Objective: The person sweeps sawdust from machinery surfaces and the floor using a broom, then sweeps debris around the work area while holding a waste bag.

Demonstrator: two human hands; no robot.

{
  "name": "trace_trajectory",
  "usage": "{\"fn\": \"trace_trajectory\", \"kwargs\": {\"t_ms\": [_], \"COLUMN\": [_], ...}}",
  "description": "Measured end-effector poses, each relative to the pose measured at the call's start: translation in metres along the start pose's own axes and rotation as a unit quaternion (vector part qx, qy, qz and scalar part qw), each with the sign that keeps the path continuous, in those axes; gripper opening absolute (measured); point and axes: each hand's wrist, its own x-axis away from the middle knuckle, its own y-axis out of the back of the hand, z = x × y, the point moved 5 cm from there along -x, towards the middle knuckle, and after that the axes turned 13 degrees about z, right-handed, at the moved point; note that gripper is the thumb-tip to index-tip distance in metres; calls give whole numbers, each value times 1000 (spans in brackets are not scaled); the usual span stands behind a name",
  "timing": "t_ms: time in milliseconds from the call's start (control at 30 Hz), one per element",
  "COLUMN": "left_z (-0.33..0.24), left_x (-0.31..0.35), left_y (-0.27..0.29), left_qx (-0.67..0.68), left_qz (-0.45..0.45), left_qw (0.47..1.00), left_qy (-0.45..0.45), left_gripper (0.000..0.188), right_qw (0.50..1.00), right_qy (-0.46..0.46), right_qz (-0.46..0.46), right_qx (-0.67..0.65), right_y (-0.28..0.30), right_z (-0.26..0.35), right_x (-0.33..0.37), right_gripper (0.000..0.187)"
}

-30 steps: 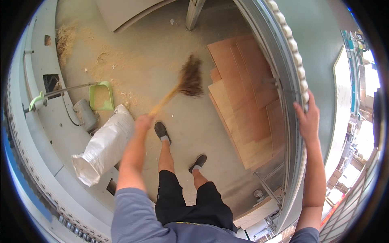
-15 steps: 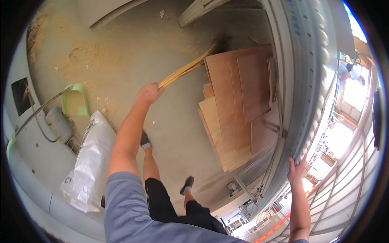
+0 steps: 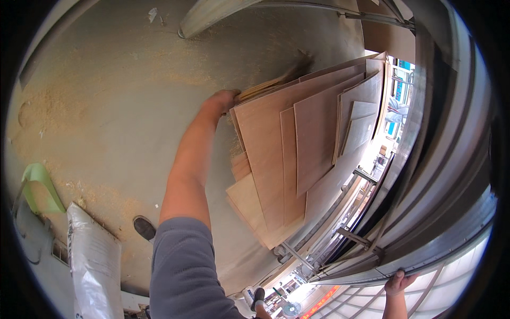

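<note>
Left hand point(image 3: 222, 101) closing around broom handle point(image 3: 263, 86), reaching out over dusty concrete floor point(image 3: 117, 106); brush end blurring behind stacked plywood sheets point(image 3: 289, 159) leaning at right. Right hand point(image 3: 399, 280) gripping edge of metal shutter frame point(image 3: 425, 255) at lower right. White woven sack point(image 3: 93, 266) standing lower left, green dustpan point(image 3: 41, 186) lying just beside it. Sawdust point(image 3: 48, 106) scattering across floor

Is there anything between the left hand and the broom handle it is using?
Nothing visible: the left hand is already closed on the broom handle. Beyond the grip, the stacked plywood sheets partly hide the handle and the blurred broom head.
</note>
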Motion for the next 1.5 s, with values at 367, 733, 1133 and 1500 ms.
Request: {"fn": "trace_trajectory", "kwargs": {"t_ms": [367, 733, 1133, 1500], "left_z": [209, 165, 210, 37], "left_x": [405, 193, 487, 668], "left_y": [-91, -131, 20, 23], "left_qx": [57, -31, -199, -202], "left_qz": [-281, -122, -238, -288], "left_qw": [939, 992, 929, 919], "left_qy": [187, -15, 201, 179], "left_gripper": [42, 42, 39, 41], "right_qw": [999, 993, 998, 995], "right_qy": [0, -26, 29, 53], "right_qz": [3, -17, 32, 40], "right_qx": [-33, -114, -55, -72], "right_y": [6, -16, -24, -4], "right_z": [4, 5, 90, 70], "right_x": [-4, -30, -87, -64], "right_gripper": [72, 73, 46, 56]}}
